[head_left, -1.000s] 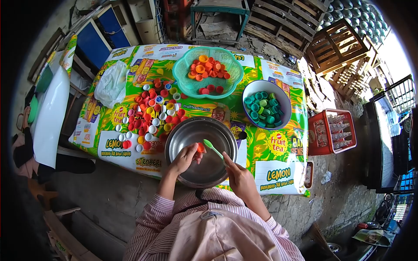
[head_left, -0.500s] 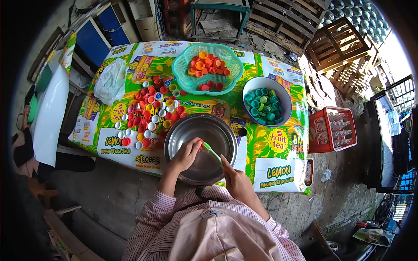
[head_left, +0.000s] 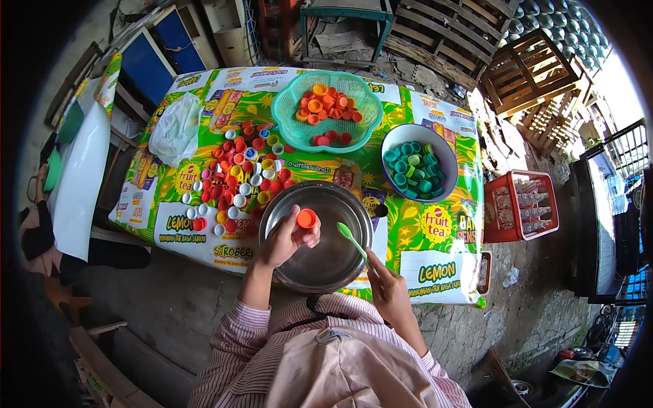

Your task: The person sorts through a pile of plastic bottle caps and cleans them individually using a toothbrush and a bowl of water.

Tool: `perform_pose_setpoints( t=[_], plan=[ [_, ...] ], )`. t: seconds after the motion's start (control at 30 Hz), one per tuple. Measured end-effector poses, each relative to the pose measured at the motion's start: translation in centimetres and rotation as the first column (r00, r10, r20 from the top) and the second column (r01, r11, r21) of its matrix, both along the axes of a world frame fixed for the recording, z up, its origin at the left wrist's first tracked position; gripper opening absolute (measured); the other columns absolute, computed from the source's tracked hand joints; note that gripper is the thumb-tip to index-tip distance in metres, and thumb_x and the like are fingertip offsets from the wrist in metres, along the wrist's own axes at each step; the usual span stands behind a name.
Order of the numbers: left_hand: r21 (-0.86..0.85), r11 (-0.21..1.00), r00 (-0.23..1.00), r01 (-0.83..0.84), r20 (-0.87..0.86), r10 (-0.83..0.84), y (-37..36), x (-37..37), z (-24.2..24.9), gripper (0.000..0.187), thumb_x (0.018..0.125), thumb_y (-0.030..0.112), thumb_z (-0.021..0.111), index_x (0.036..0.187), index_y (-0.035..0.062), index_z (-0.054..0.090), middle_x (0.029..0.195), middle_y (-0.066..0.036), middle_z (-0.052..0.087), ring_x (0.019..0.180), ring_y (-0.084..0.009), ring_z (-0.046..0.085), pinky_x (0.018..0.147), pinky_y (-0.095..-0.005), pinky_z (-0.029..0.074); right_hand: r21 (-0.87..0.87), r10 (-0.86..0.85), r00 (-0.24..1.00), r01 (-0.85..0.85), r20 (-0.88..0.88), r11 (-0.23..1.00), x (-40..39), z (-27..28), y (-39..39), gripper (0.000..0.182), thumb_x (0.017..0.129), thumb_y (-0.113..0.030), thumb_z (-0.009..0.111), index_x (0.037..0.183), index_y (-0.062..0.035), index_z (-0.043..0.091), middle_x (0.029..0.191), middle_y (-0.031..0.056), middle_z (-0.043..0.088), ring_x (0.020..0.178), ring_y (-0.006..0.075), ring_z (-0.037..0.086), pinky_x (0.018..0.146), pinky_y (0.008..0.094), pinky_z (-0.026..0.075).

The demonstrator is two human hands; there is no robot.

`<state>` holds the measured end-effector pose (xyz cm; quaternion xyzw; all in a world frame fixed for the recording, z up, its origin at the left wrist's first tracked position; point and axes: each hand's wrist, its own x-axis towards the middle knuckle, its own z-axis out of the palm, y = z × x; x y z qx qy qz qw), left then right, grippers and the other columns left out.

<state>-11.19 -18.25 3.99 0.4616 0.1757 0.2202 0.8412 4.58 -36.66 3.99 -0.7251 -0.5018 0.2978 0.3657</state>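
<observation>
While the head camera looked straight down over the printed table cover (head_left: 435,224), the scene ran like this from left to right:

Far left: a crumpled clear plastic bag (head_left: 175,129) lay on the cover, and just right of it sat a loose heap of caps (head_left: 238,180), red, white, yellow and orange.

Left hand: the left hand (head_left: 286,241) was raised over the near-left part of the steel bowl (head_left: 326,262), forearm angled up from the striped sleeve, fingers curled and pinching an orange cap (head_left: 307,218) at its tips, open side up.

Centre back: a green basket (head_left: 286,122) held orange and red caps.

Right hand: the right hand (head_left: 388,289) sat at the bowl's near-right rim, wrist low, fingers closed around a green toothbrush (head_left: 352,238) whose head pointed up and left over the bowl, apart from the cap.

Right: a blue bowl (head_left: 439,146) held teal caps.

Far right: a red crate (head_left: 520,204) stood on the ground beside the table.
</observation>
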Motion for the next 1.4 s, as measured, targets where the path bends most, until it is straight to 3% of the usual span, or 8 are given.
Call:
perform_pose_setpoints(
  t=[0.43,0.63,0.87,0.93,1.0,1.03,1.07,1.4],
  plan=[
    [-0.073,0.98,0.959,0.183,0.234,-0.162,-0.3,-0.3,1.8,0.054,0.096,0.049,0.022,0.071,0.0056,0.043,0.059,0.002,0.032,0.057,-0.0101,0.036,0.057,-0.0242,0.033,0.121,-0.025,0.999,0.029,-0.035,0.992,-0.6,1.6,0.0,0.051,0.083,-0.001,0.052,0.131,-0.0126,0.043,0.081,0.0214,0.06,0.064,0.0354,0.06,0.057,0.0388,0.047],
    [0.007,0.996,0.99,0.088,-0.11,-0.086,-0.5,-0.7,0.9,0.055,0.096,0.047,0.021,0.073,0.0046,0.047,0.059,0.001,0.035,0.058,-0.0106,0.038,0.059,-0.0259,0.035,0.147,0.034,0.999,-0.032,-0.014,0.989,-0.7,3.3,0.7,0.053,0.083,-0.001,0.052,0.133,-0.0126,0.041,0.081,0.0208,0.06,0.064,0.0354,0.06,0.057,0.0394,0.046],
    [0.236,0.97,0.897,-0.051,-0.416,0.148,-0.5,-0.9,-6.3,0.022,0.093,0.024,0.049,0.106,0.0063,0.049,0.093,-0.006,0.057,0.081,-0.0141,0.058,0.066,-0.0249,0.046,0.092,0.018,0.999,-0.022,0.042,0.996,-0.2,-0.3,0.8,0.055,0.082,-0.002,0.052,0.134,-0.0146,0.038,0.079,0.02,0.06,0.063,0.0369,0.058,0.054,0.0414,0.044],
    [0.739,0.653,0.787,0.164,-0.497,0.364,-0.5,-1.2,-7.6,0.025,0.084,0.018,0.06,0.104,0.0068,0.05,0.094,-0.01,0.057,0.08,-0.02,0.059,0.066,-0.0281,0.047,0.03,0.019,0.999,-0.02,0.032,0.999,0.1,-0.7,0.2,0.054,0.083,-0.002,0.051,0.134,-0.0141,0.039,0.08,0.0207,0.06,0.064,0.037,0.059,0.055,0.0417,0.045],
    [0.768,0.617,0.769,0.171,-0.496,0.403,-0.4,-0.9,-8.5,0.032,0.075,0.013,0.066,0.102,0.0081,0.05,0.093,-0.012,0.056,0.082,-0.0253,0.058,0.07,-0.0337,0.047,0.03,-0.002,1.0,0.001,0.008,1.0,0.2,-1.2,-0.3,0.052,0.084,-0.002,0.05,0.133,-0.0135,0.04,0.081,0.0217,0.061,0.066,0.0374,0.06,0.057,0.0412,0.046],
    [0.833,0.479,0.751,0.276,-0.498,0.434,-0.4,-0.5,-8.6,0.032,0.073,0.011,0.066,0.101,0.0085,0.051,0.091,-0.011,0.055,0.082,-0.026,0.057,0.073,-0.036,0.046,0.116,-0.013,1.0,0.012,0.004,0.993,0.1,-1.6,-0.3,0.047,0.086,-0.001,0.047,0.132,-0.0117,0.041,0.063,0.0178,0.053,0.044,0.0226,0.046,0.047,0.0311,0.037],
    [0.868,0.327,0.735,0.374,-0.493,0.465,-0.5,0.0,-8.7,0.033,0.071,0.01,0.066,0.1,0.009,0.051,0.089,-0.009,0.055,0.082,-0.0267,0.056,0.075,-0.0382,0.045,0.116,-0.011,1.0,0.01,0.004,0.993,0.1,-1.6,-0.4,0.047,0.086,-0.001,0.047,0.132,-0.0117,0.041,0.063,0.0178,0.053,0.044,0.0226,0.046,0.047,0.0311,0.037],
    [0.858,0.235,0.699,0.456,-0.509,0.502,-0.5,0.8,-8.0,0.025,0.07,0.015,0.068,0.093,0.011,0.061,0.091,-0.004,0.052,0.092,-0.0235,0.051,0.081,-0.039,0.039,0.139,-0.045,0.999,0.043,0.011,0.989,0.3,-1.8,-0.6,0.047,0.086,0.0,0.047,0.132,-0.0112,0.042,0.069,0.0187,0.056,0.045,0.0217,0.048,0.048,0.0299,0.038]
  ],
)
